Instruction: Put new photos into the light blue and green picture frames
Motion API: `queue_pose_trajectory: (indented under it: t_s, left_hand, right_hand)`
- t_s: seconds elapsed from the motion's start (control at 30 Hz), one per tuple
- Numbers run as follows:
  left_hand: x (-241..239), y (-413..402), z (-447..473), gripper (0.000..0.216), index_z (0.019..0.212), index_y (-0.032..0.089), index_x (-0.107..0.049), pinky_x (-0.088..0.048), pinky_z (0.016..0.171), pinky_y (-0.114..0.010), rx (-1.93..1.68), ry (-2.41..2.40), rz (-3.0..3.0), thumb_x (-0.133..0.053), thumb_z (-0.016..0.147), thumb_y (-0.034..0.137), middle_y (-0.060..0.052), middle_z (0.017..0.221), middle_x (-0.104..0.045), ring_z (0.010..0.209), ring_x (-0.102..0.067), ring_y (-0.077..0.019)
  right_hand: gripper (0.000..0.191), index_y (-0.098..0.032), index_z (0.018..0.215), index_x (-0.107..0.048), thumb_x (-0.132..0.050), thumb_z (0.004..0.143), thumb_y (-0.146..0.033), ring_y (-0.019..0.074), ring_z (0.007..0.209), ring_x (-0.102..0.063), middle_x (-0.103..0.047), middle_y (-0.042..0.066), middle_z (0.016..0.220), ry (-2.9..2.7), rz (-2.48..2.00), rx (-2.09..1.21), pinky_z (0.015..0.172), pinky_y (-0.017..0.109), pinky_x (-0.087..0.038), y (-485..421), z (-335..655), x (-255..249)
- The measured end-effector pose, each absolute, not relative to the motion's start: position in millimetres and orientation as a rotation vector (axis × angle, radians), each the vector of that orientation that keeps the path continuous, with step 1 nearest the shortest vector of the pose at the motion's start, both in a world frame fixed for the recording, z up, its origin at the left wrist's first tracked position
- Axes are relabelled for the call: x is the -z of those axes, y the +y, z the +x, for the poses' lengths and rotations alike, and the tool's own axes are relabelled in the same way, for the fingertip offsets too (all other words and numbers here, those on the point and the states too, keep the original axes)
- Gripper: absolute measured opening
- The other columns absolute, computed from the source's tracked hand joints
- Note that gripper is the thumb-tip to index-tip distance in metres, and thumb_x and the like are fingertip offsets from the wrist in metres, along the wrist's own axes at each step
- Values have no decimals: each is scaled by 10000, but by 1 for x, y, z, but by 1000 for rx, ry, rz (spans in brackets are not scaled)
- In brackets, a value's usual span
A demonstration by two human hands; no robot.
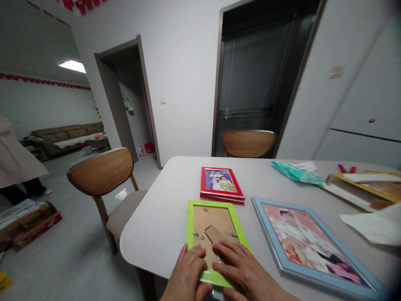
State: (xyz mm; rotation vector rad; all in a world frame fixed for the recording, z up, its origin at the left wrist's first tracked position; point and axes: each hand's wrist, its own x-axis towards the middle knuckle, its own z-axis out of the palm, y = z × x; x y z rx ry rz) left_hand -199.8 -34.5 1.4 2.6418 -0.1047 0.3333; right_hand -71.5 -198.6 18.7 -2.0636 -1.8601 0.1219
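A lime-green photo frame [191,221] lies face down at the table's near edge, its brown backboard [216,212] and several metal clips showing. On the backboard is a brown stand flap [213,233], partly covered by fingers. My left hand [189,271] grips the frame's near left corner, fingers on the back and thumb at the near edge. On the near right side, my right hand [241,267] holds it too, its fingers over the stand flap and a lower clip. Right of it lies a light-blue framed photo [308,246], face up. Two red frames [222,184] are stacked just beyond.
Green-and-white plastic packaging [297,172], an open cardboard box [360,192] and white paper [376,223] lie on the table's right. Wooden chairs stand at the left [103,173] and far side [249,143]. A person [19,159] stands at far left near a floor box [34,225].
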Motion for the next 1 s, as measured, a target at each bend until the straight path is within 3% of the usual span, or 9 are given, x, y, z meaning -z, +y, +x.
queue_pose_trajectory:
  t_s: [0.2, 0.37, 0.53, 0.73, 0.9, 1.0]
  left_hand:
    - [-7, -37, -200, 209, 859, 148, -509, -247, 974, -468, -323, -81, 2580, -584, 667, 186, -110, 1066, -550, 1070, -450, -218]
    - [-10, -42, -202, 271, 889, 162, -494, -192, 996, -455, -309, -23, 2532, -580, 636, 117, -91, 1101, -521, 1081, -429, -194]
    - [-10, -40, -202, 233, 841, 159, -503, -195, 990, -462, -291, -33, 2524, -590, 627, 131, -100, 1060, -538, 1049, -453, -197]
    - [-9, -37, -199, 181, 834, 151, -507, -202, 988, -460, -308, -64, 2538, -577, 668, 179, -111, 1048, -541, 1041, -460, -203]
    - [1, -33, -198, 223, 837, 163, -518, -226, 987, -431, -351, -105, 2546, -614, 638, 189, -86, 1006, -564, 1009, -488, -193]
    - [5, -32, -198, 214, 849, 178, -515, -231, 988, -423, -400, -110, 2549, -600, 655, 210, -73, 1020, -563, 1016, -485, -184]
  right_hand:
    - [342, -235, 1072, -536, -426, 779, -374, 214, 1002, -433, -518, 81, 1095, -1665, -2072, -64, 867, 356, -306, -181, -73, -26]
    - [220, -212, 829, -626, -414, 789, -255, 166, 843, -464, -567, 48, 853, -1553, -2214, -34, 744, 273, -330, -133, -70, -24]
    - [229, -171, 631, -619, -425, 753, -166, 135, 698, -467, -567, 45, 696, -1495, -2338, -11, 658, 238, -318, -107, -64, -18]
    - [241, -166, 600, -609, -420, 744, -128, 127, 702, -465, -569, 38, 688, -1514, -2277, 13, 652, 228, -316, -107, -63, -16]
    - [262, -152, 551, -577, -391, 719, -75, 103, 591, -455, -554, 31, 668, -1445, -2303, -111, 534, 216, -302, -103, -71, -17]
    - [237, -156, 582, -588, -403, 716, -92, 106, 620, -472, -555, 28, 683, -1434, -2250, -101, 562, 206, -323, -106, -69, -18]
